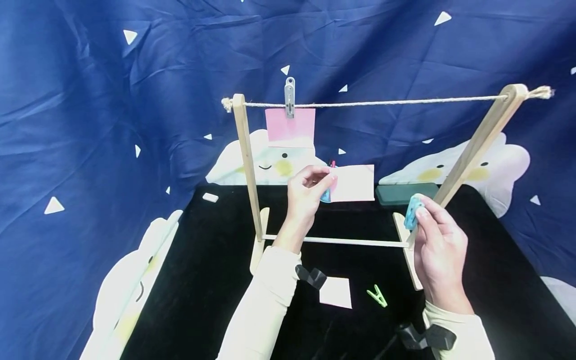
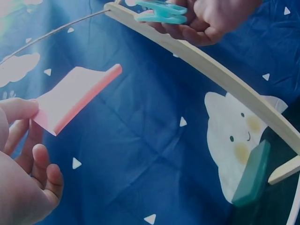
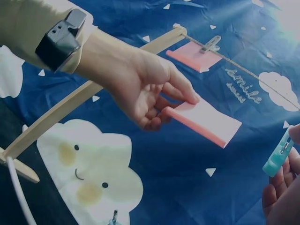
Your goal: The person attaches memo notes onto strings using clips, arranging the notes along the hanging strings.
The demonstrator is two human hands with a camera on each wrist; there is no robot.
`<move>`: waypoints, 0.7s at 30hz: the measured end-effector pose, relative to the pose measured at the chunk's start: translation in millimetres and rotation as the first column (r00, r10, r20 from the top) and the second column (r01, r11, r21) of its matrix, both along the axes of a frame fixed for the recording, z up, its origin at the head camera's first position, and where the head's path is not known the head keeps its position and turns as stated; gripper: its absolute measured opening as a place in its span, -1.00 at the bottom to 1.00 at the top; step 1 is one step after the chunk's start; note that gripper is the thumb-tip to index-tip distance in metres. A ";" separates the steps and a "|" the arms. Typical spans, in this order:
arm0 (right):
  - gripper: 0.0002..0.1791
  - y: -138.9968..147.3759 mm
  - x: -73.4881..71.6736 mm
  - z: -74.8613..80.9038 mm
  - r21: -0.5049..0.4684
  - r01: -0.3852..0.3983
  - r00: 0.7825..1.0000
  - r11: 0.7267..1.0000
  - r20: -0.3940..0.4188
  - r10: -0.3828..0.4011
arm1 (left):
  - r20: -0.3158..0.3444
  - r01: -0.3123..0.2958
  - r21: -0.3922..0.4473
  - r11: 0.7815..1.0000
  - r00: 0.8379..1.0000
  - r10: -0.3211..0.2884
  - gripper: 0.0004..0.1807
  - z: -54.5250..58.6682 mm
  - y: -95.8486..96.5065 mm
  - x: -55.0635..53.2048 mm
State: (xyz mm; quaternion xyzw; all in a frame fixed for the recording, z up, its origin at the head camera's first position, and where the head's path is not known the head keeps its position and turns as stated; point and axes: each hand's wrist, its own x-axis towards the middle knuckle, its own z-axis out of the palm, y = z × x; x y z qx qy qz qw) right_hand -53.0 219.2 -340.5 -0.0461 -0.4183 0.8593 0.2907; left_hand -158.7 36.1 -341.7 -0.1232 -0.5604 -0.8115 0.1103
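Observation:
My left hand (image 1: 308,192) pinches a pale pink sheet of paper (image 1: 353,183) by one edge, below the rope (image 1: 382,103) of a wooden frame. In the right wrist view the sheet's near edge (image 3: 197,126) curls over in a darker pink. My right hand (image 1: 441,245) holds a teal clothespin (image 1: 411,212) between thumb and fingers, beside the right post. Its prongs show side-on in the left wrist view. Toward the rope's left end, a silver clip (image 1: 290,97) holds another pink sheet (image 1: 290,127).
Wooden posts (image 1: 246,165) and a white lower bar (image 1: 351,242) make up the frame on a black tabletop (image 1: 207,280). Nearer lie a white paper (image 1: 335,292) and a light green clothespin (image 1: 377,296). A dark green case (image 1: 405,194) sits at the back, a small white block (image 1: 210,197) back left.

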 end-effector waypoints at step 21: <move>-0.82 -20.2 -26.7 68.0 -0.007 -0.074 0.958 0.997 -0.278 0.069 | -0.001 0.031 0.160 0.987 1.000 -0.031 -0.81 33.6 17.5 -12.8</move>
